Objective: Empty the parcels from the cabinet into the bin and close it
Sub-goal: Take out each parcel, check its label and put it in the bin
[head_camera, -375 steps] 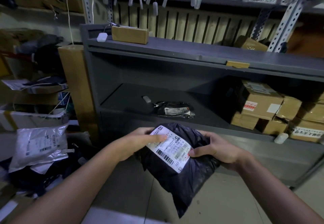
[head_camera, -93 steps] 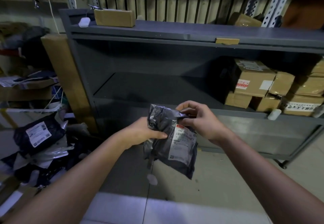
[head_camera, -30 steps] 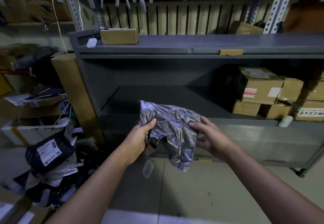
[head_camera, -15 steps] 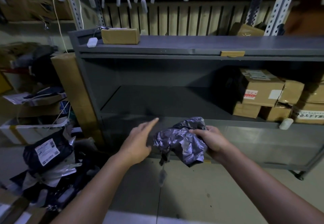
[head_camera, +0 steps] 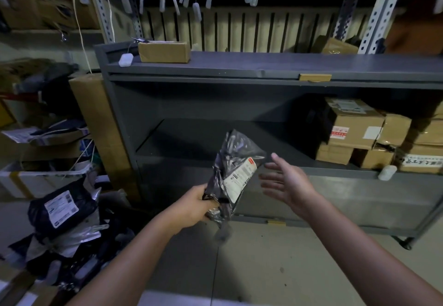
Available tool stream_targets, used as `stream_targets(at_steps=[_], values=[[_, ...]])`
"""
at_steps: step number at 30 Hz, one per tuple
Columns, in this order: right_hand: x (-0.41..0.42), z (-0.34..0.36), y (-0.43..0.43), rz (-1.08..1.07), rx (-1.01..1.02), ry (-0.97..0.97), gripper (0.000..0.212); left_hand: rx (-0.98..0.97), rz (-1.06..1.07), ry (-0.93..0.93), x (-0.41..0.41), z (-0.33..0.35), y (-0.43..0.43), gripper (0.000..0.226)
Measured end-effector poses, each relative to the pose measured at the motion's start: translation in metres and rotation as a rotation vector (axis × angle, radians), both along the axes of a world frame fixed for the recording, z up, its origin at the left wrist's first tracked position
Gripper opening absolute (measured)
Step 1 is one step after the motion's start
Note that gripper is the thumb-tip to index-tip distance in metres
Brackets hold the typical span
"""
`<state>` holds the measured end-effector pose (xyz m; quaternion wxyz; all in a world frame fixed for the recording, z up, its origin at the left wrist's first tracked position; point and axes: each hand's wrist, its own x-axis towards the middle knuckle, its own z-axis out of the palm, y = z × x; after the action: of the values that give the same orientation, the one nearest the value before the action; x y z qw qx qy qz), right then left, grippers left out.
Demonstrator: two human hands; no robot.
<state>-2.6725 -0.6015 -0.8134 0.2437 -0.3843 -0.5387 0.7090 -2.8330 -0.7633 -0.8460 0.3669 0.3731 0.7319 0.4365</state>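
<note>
Parcel [head_camera: 236, 171] in curled fingers of left hand [head_camera: 194, 203], spread fingers of right hand [head_camera: 290, 183] just beside

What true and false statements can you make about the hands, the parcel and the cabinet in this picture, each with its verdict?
1. The left hand grips the dark parcel by its lower end. True.
2. The right hand grips the parcel too. False: it is open beside the parcel, fingers spread, and holds nothing.
3. Several cardboard boxes stand in the right part of the cabinet. True.
4. The top of the cabinet bears nothing. False: a small cardboard box lies on it, near the left end.
</note>
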Motion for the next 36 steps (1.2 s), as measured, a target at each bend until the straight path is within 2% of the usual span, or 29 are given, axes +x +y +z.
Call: stream_targets(at_steps=[3,7,9,14,17,19,23,25,27,29,31,34,36], values=[[0.001,-0.004,0.002,-0.068,0.209,-0.07,0.03,-0.007,0.002,-0.255,0.003,0.007,-0.005,0.024],[0.0,-0.003,-0.002,-0.002,0.303,0.005,0.052,0.024,-0.013,-0.482,0.002,0.012,-0.007,0.026],[-0.002,0.0,-0.004,0.036,0.297,0.08,0.054,0.027,-0.028,-0.563,0.002,0.013,-0.007,0.028],[-0.003,0.001,-0.005,0.172,0.111,0.116,0.035,-0.058,0.042,-0.6,0.005,0.013,-0.008,0.029],[-0.001,-0.002,-0.004,0.207,0.013,0.099,0.033,0.046,0.169,-0.73,-0.002,0.018,-0.01,0.036],[-0.001,-0.003,-0.004,0.197,-0.051,0.126,0.032,0.124,0.181,-0.797,-0.009,0.023,-0.014,0.043],[-0.006,-0.007,-0.012,0.18,-0.242,0.18,0.019,0.227,0.272,-0.883,-0.02,0.02,-0.02,0.052],[-0.012,-0.011,-0.016,0.128,-0.297,0.198,0.029,0.225,0.422,-0.831,-0.024,0.016,-0.018,0.05],[-0.02,-0.02,-0.015,0.027,-0.32,0.209,0.046,0.111,0.592,-0.651,-0.023,0.013,-0.02,0.042],[-0.024,-0.024,-0.016,-0.042,-0.315,0.217,0.051,-0.004,0.662,-0.563,-0.021,0.01,-0.022,0.038],[-0.027,-0.028,-0.019,-0.065,-0.287,0.211,0.044,-0.09,0.614,-0.505,-0.018,0.009,-0.023,0.035],[-0.027,-0.03,-0.028,-0.062,-0.259,0.217,0.041,-0.087,0.586,-0.36,-0.019,0.014,-0.019,0.036],[-0.029,-0.029,-0.034,-0.052,-0.254,0.235,0.039,-0.083,0.485,-0.419,-0.017,0.018,-0.019,0.04]])
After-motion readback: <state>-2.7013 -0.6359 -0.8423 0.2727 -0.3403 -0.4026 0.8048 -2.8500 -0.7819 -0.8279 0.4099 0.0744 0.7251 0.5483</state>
